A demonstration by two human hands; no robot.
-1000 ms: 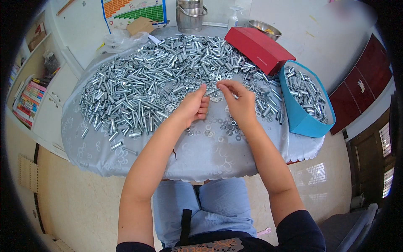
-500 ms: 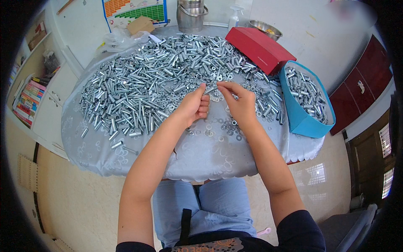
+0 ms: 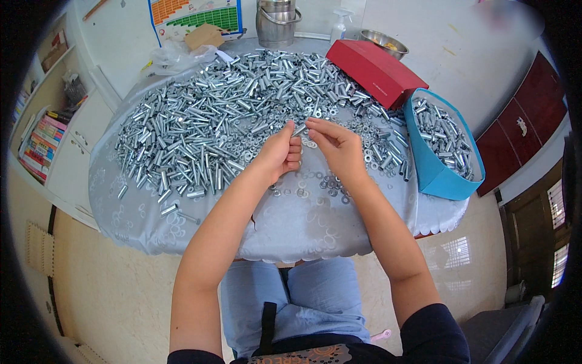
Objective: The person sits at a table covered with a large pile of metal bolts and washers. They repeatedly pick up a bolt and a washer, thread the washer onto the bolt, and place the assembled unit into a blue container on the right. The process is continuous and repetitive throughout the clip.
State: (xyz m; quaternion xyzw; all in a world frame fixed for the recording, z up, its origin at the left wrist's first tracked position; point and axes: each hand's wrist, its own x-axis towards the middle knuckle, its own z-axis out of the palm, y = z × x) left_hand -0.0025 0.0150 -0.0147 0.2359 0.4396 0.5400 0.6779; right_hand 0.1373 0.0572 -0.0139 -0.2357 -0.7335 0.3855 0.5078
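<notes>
Over the middle of the table, my left hand (image 3: 282,151) is closed with its thumb up, gripping a short silver metal sleeve (image 3: 299,130) that sticks out toward the right. My right hand (image 3: 339,145) has thumb and fingertips pinched at the free end of that sleeve; whatever they hold is too small to make out. Under and beyond both hands spreads a big heap of silver metal sleeves and bolts (image 3: 200,115). Loose washers and nuts (image 3: 330,182) lie scattered beside my right wrist.
A blue fabric bin (image 3: 439,176) full of metal sleeves stands at the right, beside a red box (image 3: 377,70). Behind the heap are a steel pot (image 3: 276,24), a spray bottle (image 3: 338,27), a steel bowl (image 3: 397,48) and a plastic bag (image 3: 176,57). A patterned grey cloth (image 3: 291,233) covers the table.
My right hand has shifted slightly left, bringing its pinched fingertips closer to the end of the sleeve. My left hand has hardly moved.
</notes>
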